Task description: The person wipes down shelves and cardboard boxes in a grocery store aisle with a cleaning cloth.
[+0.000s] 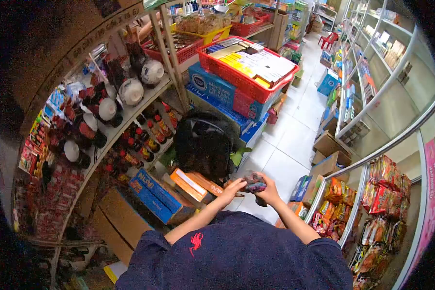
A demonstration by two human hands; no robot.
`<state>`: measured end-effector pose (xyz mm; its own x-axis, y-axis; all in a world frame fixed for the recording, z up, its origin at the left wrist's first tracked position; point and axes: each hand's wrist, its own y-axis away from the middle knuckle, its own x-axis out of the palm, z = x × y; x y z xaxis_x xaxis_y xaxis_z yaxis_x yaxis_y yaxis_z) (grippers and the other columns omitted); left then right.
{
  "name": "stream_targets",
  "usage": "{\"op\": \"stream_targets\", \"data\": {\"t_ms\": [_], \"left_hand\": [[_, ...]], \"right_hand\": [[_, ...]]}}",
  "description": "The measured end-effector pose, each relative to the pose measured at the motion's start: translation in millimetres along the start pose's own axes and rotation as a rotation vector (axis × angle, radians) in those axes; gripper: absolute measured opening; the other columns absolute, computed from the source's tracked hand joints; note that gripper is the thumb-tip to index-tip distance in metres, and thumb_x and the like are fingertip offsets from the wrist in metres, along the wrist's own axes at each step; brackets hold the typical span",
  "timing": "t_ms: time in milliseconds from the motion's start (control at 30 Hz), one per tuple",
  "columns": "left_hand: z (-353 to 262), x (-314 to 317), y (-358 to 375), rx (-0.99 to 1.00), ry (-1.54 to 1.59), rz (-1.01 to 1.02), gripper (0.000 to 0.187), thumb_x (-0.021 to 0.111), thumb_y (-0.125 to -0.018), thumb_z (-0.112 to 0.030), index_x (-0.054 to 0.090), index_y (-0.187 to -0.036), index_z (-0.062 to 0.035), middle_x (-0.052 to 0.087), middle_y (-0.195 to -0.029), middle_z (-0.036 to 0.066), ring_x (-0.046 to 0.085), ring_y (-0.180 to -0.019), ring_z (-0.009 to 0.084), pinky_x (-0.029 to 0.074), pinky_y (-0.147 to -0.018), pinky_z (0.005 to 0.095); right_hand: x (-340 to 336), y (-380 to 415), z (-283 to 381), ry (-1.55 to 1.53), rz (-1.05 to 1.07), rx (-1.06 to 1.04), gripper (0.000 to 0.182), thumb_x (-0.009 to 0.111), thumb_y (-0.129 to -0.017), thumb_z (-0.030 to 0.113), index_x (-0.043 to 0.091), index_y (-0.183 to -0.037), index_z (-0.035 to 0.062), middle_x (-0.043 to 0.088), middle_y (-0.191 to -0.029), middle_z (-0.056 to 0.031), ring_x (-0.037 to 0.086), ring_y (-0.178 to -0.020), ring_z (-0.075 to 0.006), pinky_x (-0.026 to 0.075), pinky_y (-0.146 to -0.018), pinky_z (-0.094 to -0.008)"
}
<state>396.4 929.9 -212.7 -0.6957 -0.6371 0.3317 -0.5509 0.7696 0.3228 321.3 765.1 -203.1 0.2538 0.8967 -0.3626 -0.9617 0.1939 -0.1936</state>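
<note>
In front of my chest, a small dark crumpled bundle [254, 182] with pink and teal patches is held between both hands; its kind I cannot tell. My right hand [270, 190] wraps round its right side, and part of the bundle hangs below the palm. From the left, my left hand [234, 188] presses its closed fingers against the near edge. Just beyond the hands stands a black rounded object like a backpack or chair back [203, 145]. An orange and white carton [191, 184] lies left of my left forearm.
A blue carton [154, 193] sits at lower left, beside shelves of red-capped bottles [147, 137]. Ahead, a red basket [275, 88] of small boxes rests on blue cartons [217, 89]. A tiled aisle [290, 130] runs ahead, with a glass cabinet [386, 111] and snack packets [340, 193] at right.
</note>
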Motion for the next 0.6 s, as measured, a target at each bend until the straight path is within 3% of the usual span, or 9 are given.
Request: {"op": "stream_targets", "data": {"t_ms": [67, 200, 233, 300, 367, 433, 500, 567, 600], "left_hand": [[-12, 2, -13, -0.014, -0.043, -0.058, 0.043, 0.048, -0.086, -0.033, 0.043, -0.119, -0.0055, 0.051, -0.106, 0.005, 0.053, -0.09, 0.0143, 0.045, -0.073, 0.0271], [-30, -1, -51, 0.05, -0.098, -0.03, 0.037, 0.048, -0.086, -0.03, 0.047, -0.114, -0.0051, 0.056, -0.097, 0.005, 0.055, -0.08, 0.0116, 0.044, -0.07, 0.0249], [-40, 1, -61, 0.041, -0.101, -0.033, 0.037, 0.048, -0.086, -0.03, 0.047, -0.114, -0.0051, 0.056, -0.097, 0.005, 0.055, -0.08, 0.0116, 0.044, -0.07, 0.0249], [-65, 9, -85, 0.218, -0.191, -0.156, 0.034, 0.048, -0.085, -0.026, 0.048, -0.111, -0.0046, 0.057, -0.095, 0.005, 0.055, -0.081, 0.0122, 0.043, -0.072, 0.0247], [-99, 23, -113, 0.426, -0.248, -0.3, 0.029, 0.049, -0.084, -0.02, 0.05, -0.108, -0.0035, 0.059, -0.092, 0.005, 0.055, -0.083, 0.0126, 0.042, -0.074, 0.0252], [-131, 31, -147, 0.687, -0.328, -0.422, 0.024, 0.05, -0.083, -0.014, 0.053, -0.105, -0.0034, 0.06, -0.093, 0.005, 0.054, -0.086, 0.0131, 0.042, -0.076, 0.0267], [-171, 46, -172, 0.725, -0.386, -0.576, 0.016, 0.053, -0.079, -0.01, 0.057, -0.093, -0.0012, 0.059, -0.09, 0.008, 0.054, -0.085, 0.0171, 0.041, -0.078, 0.0276], [-204, 45, -193, 1.0, -0.845, -0.609, 0.017, 0.053, -0.077, -0.008, 0.058, -0.092, -0.0017, 0.058, -0.09, 0.011, 0.054, -0.087, 0.0242, 0.04, -0.081, 0.0315], [-216, 49, -199, 1.024, -0.921, -0.574, 0.019, 0.053, -0.076, -0.008, 0.059, -0.093, -0.0023, 0.058, -0.09, 0.012, 0.052, -0.089, 0.029, 0.039, -0.082, 0.035]], "right_hand": [[-12, -11, 3, -0.057, 0.029, 0.061, 0.056, 0.064, -0.055, 0.0, 0.05, -0.109, 0.0026, 0.059, -0.091, -0.0056, 0.055, -0.084, -0.0132, 0.044, -0.077, -0.0265], [-51, -46, -3, -0.14, 0.04, 0.191, 0.056, 0.065, -0.055, 0.004, 0.05, -0.109, 0.0019, 0.058, -0.096, -0.0069, 0.054, -0.088, -0.0129, 0.042, -0.08, -0.0263], [-60, -58, -21, -0.032, -0.01, 0.063, 0.057, 0.064, -0.055, 0.005, 0.05, -0.11, 0.0022, 0.057, -0.097, -0.0067, 0.052, -0.09, -0.0126, 0.041, -0.08, -0.0257], [-85, -87, -23, -0.077, -0.128, 0.001, 0.058, 0.065, -0.055, 0.001, 0.049, -0.111, 0.0055, 0.057, -0.09, -0.0042, 0.053, -0.085, -0.0131, 0.043, -0.076, -0.0251], [-116, -120, -34, -0.106, -0.187, 0.1, 0.057, 0.064, -0.057, 0.001, 0.049, -0.112, 0.0045, 0.056, -0.096, -0.0048, 0.052, -0.087, -0.0135, 0.042, -0.078, -0.025], [-144, -160, -58, -0.171, -0.287, 0.035, 0.056, 0.062, -0.059, 0.002, 0.048, -0.113, 0.0019, 0.054, -0.103, -0.0073, 0.052, -0.091, -0.0144, 0.042, -0.08, -0.0258], [-168, -204, -59, -0.283, -0.421, -0.017, 0.053, 0.06, -0.063, 0.002, 0.046, -0.114, -0.0004, 0.053, -0.108, -0.0107, 0.053, -0.095, -0.0168, 0.042, -0.081, -0.0271], [-181, -252, -75, -0.3, -0.55, -0.162, 0.05, 0.058, -0.066, 0.001, 0.046, -0.114, -0.0012, 0.052, -0.109, -0.0121, 0.053, -0.096, -0.0195, 0.042, -0.083, -0.0283], [-182, -272, -77, -0.343, -0.577, -0.123, 0.045, 0.057, -0.067, 0.001, 0.047, -0.111, -0.0017, 0.055, -0.104, -0.0119, 0.054, -0.093, -0.02, 0.042, -0.082, -0.0287]]}}
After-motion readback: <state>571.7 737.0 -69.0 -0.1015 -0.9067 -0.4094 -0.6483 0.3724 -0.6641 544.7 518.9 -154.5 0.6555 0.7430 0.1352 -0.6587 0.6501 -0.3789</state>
